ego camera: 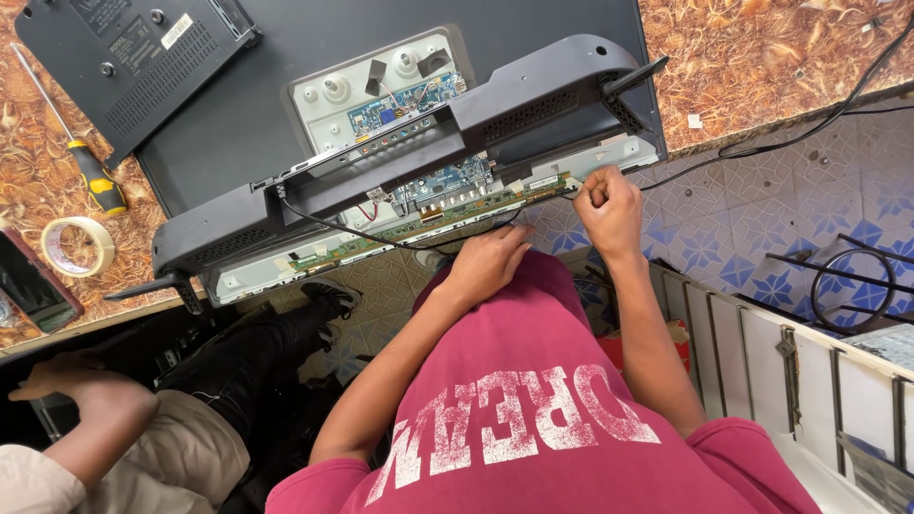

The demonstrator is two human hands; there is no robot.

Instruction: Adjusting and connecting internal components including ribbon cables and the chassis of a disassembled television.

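Head view: opened television (pixel 238 124) shows a green circuit strip (pixel 447 217).

- Bright, even daylight fills the view, and colours read true.
- The glossy black plastic back cover of the opened flat screen (pixel 409 143) shows soft pale sheen along its raised ridge.
- Deep shadow sits under the worktop (pixel 781 67) edge at eight o'clock.
- Focus is crisp in the middle; the white metal rack (pixel 809 381) at four o'clock looks slightly soft.
- Straight edges bow outward toward the corners.
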